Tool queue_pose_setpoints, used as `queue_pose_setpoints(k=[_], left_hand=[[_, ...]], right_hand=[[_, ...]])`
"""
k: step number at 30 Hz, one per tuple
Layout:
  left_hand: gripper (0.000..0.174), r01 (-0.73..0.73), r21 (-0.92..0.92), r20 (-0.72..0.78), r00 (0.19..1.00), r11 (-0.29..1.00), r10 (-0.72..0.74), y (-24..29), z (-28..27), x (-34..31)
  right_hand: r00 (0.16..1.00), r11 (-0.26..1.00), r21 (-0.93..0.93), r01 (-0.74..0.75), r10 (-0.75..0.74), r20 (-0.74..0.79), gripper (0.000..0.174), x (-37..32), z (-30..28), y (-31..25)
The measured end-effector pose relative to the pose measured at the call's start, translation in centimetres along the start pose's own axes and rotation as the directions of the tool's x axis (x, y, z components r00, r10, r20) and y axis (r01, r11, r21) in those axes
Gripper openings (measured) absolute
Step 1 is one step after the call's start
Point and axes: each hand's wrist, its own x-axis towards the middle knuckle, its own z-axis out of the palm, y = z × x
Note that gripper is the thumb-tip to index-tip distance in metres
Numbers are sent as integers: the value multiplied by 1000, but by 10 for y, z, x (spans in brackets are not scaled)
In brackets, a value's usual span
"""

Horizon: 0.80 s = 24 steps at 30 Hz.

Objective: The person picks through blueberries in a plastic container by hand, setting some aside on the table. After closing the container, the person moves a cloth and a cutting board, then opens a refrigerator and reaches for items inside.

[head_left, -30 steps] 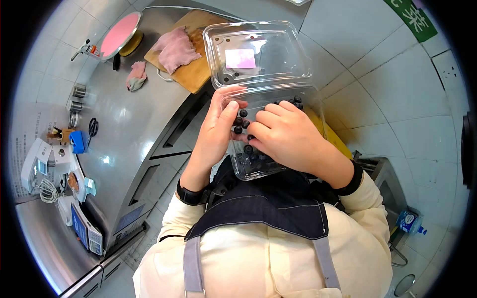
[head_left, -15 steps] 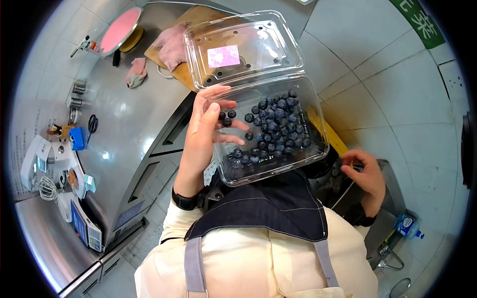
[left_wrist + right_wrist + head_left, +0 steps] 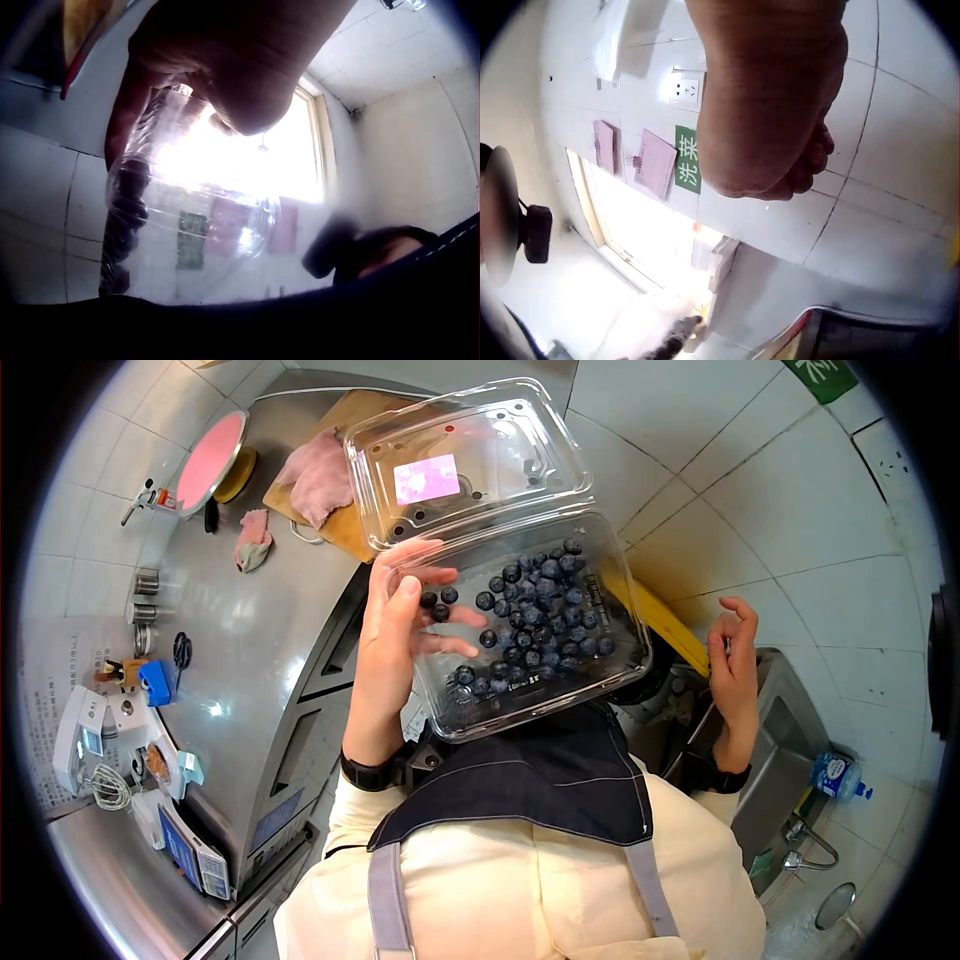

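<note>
A clear plastic clamshell box (image 3: 625,660) is held in front of the apron, its lid swung open on the far side with a pink label on it. Inside, many dark blueberries (image 3: 540,610) are heaped toward the right, and a few sit near the left wall. My left hand (image 3: 388,625) grips the box's left side, thumb at the rim and fingers seen through the plastic. Off to the right of the box, near the sink, my right hand (image 3: 735,655) is raised with loosely curled fingers; nothing shows in it.
A steel counter (image 3: 235,650) on the left bears a wooden board (image 3: 350,535) with a pink cloth (image 3: 320,478), a pink turntable (image 3: 212,460), scissors (image 3: 181,651) and a scale (image 3: 190,850). A sink (image 3: 785,720) with a faucet (image 3: 815,850) lies at right, a blue-labelled bottle (image 3: 838,777) beside it.
My right hand has left the inside of the box and moved right toward the sink, its fingers now pointing up. The left hand keeps its grip on the box, and the heaped blueberries have come into view.
</note>
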Motion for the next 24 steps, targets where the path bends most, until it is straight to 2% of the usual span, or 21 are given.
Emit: queue_pose_setpoints(k=[1, 3, 4, 6, 7, 9, 10, 11, 12, 13, 15, 16, 17, 18, 19, 21, 24], left_hand=[[45, -4, -1, -2, 1000, 1000, 4, 0, -1, -1], [45, -7, -1, -10, 1000, 1000, 7, 0, -2, -3], [45, -11, -4, -14, 1000, 1000, 11, -1, -3, -3], [45, -17, -8, -23, 1000, 1000, 17, -1, -4, -4], [45, -13, -7, -30, 999, 1000, 13, -1, -4, -5], [45, -8, -5, -41, 999, 1000, 7, -1, -5, -6], [45, -12, -10, -40, 999, 1000, 12, 0, -5, -6], [45, -17, -15, -38, 999, 1000, 16, 0, -5, -5], [45, -15, -15, -38, 999, 1000, 14, 0, -5, -5], [45, -21, -8, -42, 999, 1000, 20, 0, -6, -5], [45, -28, 0, -39, 999, 1000, 28, 1, -6, -3], [45, -23, 0, -37, 999, 1000, 23, 2, -6, -2], [45, -18, -1, -36, 999, 1000, 18, 2, -6, -2], [45, -21, -1, -34, 999, 1000, 21, 2, -6, -2], [45, -24, -5, -33, 999, 1000, 24, 2, -6, -1], [46, -28, -11, -28, 999, 1000, 28, 2, -6, 0], [45, -34, -14, -29, 999, 999, 33, 3, -7, 1]], right_hand=[[1000, 1000, -2, 1, -1, 2, 42, 2, 1, -4], [961, 913, -357, 198, -253, -116, 45, 7, 8, -19], [961, 913, -356, 201, -255, -111, 45, 8, 7, -19], [976, 869, -449, 206, -213, 36, 51, 9, 2, -14], [975, 869, -448, 211, -216, 40, 51, 8, -3, -3], [972, 883, -461, 90, 23, 234, 55, 6, -9, 16], [971, 883, -460, 91, 23, 236, 55, 6, -6, 13], [988, 867, -477, 146, -108, 106, 54, 7, -1, 7], [971, 843, -502, 194, -238, -25, 53, 8, 4, -4], [972, 843, -503, 190, -235, -27, 53, 10, 8, -16], [959, 891, -421, 171, -248, -137, 51, 16, 12, -31], [958, 890, -422, 170, -250, -141, 51, 16, 6, -15], [950, 828, -484, 284, -311, 26, 52, 13, -5, 13], [916, 754, -521, 400, -350, 197, 54, 17, -8, 12], [917, 754, -523, 398, -349, 195, 54, 16, -4, 7], [941, 900, -391, 194, -283, -186, 50, 16, 10, -15], [940, 863, -451, 227, -315, -132, 42, 18, 5, -20]])
